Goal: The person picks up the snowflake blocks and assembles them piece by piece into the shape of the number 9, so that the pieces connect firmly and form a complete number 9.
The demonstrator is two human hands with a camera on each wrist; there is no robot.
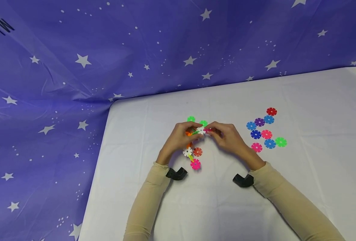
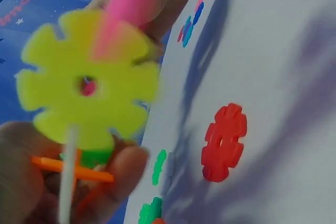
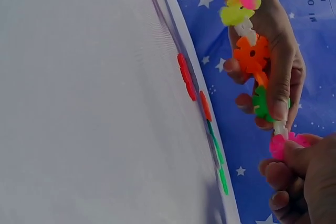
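My left hand (image 1: 178, 139) grips the snowflake-disc chain (image 1: 193, 147), its long axis running back toward my wrist. My right hand (image 1: 229, 137) pinches a pink disc (image 3: 286, 145) at the chain's far end, above the white table (image 1: 301, 187).

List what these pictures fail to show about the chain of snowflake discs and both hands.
- Head view: the joint between left hand and right hand, hidden by fingers.
- Left wrist view: the yellow disc fills the frame, blurred, hiding most of the chain.
- Right wrist view: the chain is cut off at the top edge; the loose discs show edge-on.
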